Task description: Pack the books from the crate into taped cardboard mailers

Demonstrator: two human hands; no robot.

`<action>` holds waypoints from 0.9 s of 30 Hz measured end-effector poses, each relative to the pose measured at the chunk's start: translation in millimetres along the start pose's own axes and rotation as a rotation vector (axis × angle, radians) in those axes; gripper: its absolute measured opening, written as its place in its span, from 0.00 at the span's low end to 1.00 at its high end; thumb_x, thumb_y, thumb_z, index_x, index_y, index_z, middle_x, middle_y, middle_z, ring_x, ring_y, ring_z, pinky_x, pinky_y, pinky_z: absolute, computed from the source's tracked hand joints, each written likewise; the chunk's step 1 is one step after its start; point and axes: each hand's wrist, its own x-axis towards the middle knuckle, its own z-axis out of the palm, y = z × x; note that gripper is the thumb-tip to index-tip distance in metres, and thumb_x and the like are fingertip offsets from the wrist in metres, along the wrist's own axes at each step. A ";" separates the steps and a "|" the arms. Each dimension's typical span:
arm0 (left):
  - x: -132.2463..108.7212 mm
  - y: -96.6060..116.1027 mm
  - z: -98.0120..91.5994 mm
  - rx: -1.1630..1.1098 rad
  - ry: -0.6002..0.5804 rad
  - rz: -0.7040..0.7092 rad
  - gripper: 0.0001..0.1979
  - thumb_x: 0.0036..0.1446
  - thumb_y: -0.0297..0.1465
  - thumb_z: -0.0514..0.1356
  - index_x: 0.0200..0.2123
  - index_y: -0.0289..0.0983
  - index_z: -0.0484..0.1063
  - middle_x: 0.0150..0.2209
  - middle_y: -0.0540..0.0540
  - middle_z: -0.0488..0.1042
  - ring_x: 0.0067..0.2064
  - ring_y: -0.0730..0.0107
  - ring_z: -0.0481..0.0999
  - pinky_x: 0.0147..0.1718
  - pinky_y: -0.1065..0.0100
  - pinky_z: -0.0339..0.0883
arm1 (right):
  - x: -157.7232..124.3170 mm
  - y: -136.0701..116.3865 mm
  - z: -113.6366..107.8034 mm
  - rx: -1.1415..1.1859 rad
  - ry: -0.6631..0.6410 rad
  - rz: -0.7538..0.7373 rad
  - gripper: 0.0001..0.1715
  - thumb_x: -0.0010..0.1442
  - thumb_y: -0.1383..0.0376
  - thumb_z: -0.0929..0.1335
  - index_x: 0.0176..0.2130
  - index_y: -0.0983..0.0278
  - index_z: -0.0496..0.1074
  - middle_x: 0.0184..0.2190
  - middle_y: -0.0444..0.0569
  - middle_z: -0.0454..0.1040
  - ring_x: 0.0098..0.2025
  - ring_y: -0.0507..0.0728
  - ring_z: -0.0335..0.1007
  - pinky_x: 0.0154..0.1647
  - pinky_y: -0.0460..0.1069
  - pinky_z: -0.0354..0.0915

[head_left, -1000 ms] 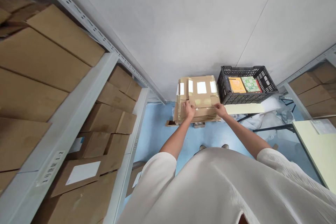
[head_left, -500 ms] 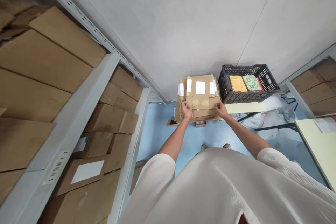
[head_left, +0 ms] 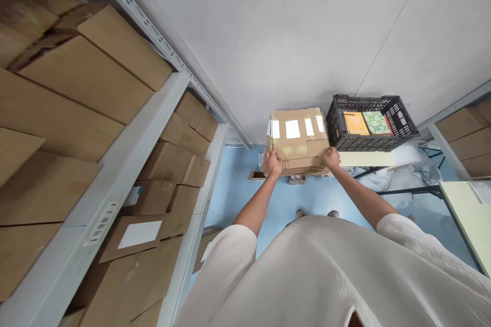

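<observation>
Flattened cardboard lies in a stack against the wall, its top sheet marked with white labels and strips of tape. At the near left corner of that sheet my left hand is closed on its edge. My right hand grips the opposite near corner, fingers pinched. The fingertips under the sheet are hidden. Just right of the stack stands a black plastic crate holding an orange book and a green patterned one.
Metal shelving packed with cardboard boxes rises on the left. At the right are a pale tabletop, white plastic wrapping on the floor and another boxed shelf. Small open boxes lie below the stack.
The view has swung slightly left, so everything appears further right. The top cardboard sheet has shifted and turned a little on the stack, with both hands still holding its near corners.
</observation>
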 end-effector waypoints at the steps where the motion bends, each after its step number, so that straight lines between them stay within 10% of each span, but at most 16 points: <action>1: -1.3 1.2 -1.7 0.022 -0.021 0.002 0.17 0.65 0.23 0.62 0.55 0.41 0.77 0.65 0.36 0.74 0.65 0.49 0.76 0.66 0.47 0.69 | 1.8 -0.1 -2.6 0.020 0.009 0.015 0.33 0.57 0.63 0.70 0.62 0.60 0.71 0.61 0.64 0.74 0.63 0.73 0.70 0.66 0.69 0.65; 9: -9.7 14.8 -2.4 0.225 -0.169 0.395 0.30 0.67 0.35 0.64 0.71 0.44 0.70 0.81 0.38 0.56 0.81 0.43 0.53 0.77 0.41 0.51 | 1.6 -13.0 -12.8 0.234 -0.041 0.000 0.29 0.52 0.60 0.68 0.53 0.64 0.80 0.45 0.56 0.85 0.48 0.66 0.81 0.54 0.56 0.73; 17: -8.2 22.8 0.0 0.313 -0.249 0.500 0.32 0.71 0.35 0.60 0.76 0.42 0.66 0.78 0.34 0.63 0.79 0.45 0.58 0.77 0.43 0.53 | -9.9 -18.2 -13.3 0.310 -0.083 -0.038 0.16 0.52 0.57 0.67 0.38 0.61 0.78 0.38 0.51 0.84 0.43 0.64 0.79 0.50 0.56 0.75; 27: -10.4 37.2 -12.0 0.312 -0.232 0.630 0.39 0.70 0.23 0.49 0.83 0.42 0.53 0.80 0.38 0.59 0.80 0.53 0.58 0.78 0.45 0.53 | 0.9 -36.9 -39.8 0.514 -0.040 -0.214 0.27 0.57 0.50 0.66 0.47 0.64 0.77 0.46 0.58 0.84 0.48 0.65 0.76 0.52 0.58 0.74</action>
